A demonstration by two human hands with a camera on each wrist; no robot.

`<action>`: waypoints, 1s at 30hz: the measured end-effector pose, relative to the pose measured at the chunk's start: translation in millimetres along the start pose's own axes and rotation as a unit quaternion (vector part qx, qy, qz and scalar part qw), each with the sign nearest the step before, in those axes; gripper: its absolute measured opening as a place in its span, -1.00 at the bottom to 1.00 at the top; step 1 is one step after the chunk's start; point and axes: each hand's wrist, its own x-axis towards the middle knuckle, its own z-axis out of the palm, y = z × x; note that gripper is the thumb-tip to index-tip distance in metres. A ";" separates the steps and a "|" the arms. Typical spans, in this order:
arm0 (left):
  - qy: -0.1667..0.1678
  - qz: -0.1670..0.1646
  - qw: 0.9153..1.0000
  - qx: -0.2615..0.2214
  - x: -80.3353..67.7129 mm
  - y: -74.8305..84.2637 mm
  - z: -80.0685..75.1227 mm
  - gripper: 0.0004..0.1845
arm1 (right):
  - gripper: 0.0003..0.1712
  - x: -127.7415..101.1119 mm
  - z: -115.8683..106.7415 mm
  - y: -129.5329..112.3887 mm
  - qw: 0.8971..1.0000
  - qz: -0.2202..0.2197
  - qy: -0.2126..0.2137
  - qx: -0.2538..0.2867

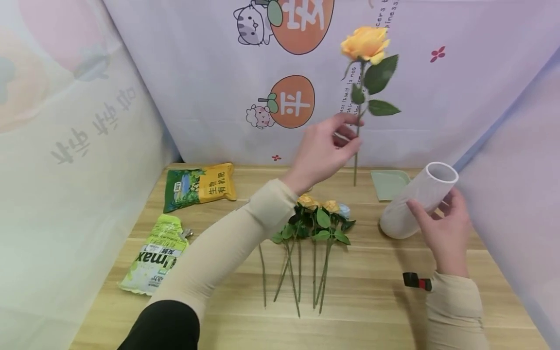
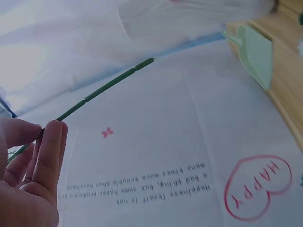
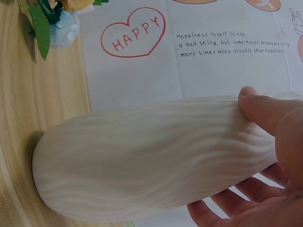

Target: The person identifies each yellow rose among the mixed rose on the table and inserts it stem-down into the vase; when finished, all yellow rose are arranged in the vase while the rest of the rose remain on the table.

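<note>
Nearest, on the table (image 1: pixel 385 311): loose stems (image 1: pixel 306 243) lying flat, two bags (image 1: pixel 175 228) off to the left. Further right, right hand (image 1: pixel 442 231) curled round a white vase (image 1: pixel 415 201), tilted with its base on the wood, a green tray (image 1: pixel 389 183) just behind. Beyond and higher, left hand (image 1: pixel 325 150) pinching a yellow rose (image 1: pixel 365 46) by its stem, upright in the air before the printed backdrop (image 1: pixel 210 73), left of the vase.

You get bright, even, soft light in all three views. Faint shadows fall on the bench (image 1: pixel 376 301) under your arms. The head view bends at its edges. Close to both wrist cameras, your fingers (image 2: pixel 45 161) blur slightly.
</note>
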 end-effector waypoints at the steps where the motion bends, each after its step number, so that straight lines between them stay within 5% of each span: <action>1: -0.004 0.002 1.000 -0.001 5.8 3.7 5.1 -0.71 | -0.03 0.1 0.5 0.3 1.000 0.001 -0.001 0.000; 9: -0.021 -0.022 0.999 -0.039 41.1 25.7 42.0 -0.72 | -0.01 -0.1 3.8 3.3 1.000 -0.003 -0.013 -0.005; 16: 0.023 -0.003 1.000 -0.019 63.6 34.4 78.0 -0.72 | -0.02 -1.4 5.0 4.1 1.000 -0.016 -0.004 -0.003; 30: 0.006 -0.032 0.999 0.002 62.8 15.8 131.1 -0.66 | -0.03 -1.2 1.0 4.8 0.999 -0.032 0.009 -0.006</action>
